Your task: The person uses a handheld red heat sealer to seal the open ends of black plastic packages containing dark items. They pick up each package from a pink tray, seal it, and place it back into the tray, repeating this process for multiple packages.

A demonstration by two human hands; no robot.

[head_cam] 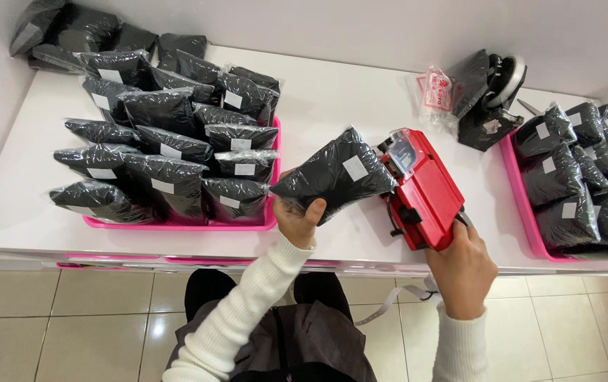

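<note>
My left hand (297, 216) grips a black packet in clear plastic (332, 175) with a small white label on it, held above the white table (332, 99). My right hand (462, 267) holds a red label gun (421, 187) by its handle. The gun's front end touches the right edge of the packet. Both sleeves are white knit.
A pink tray (177, 225) at the left is piled with several labelled black packets. Another pink tray (516, 184) at the right holds more. A black tape dispenser (491, 92) and a small red-and-white wrapped pack (437, 90) sit at the back. More packets (71, 32) lie in the far left corner.
</note>
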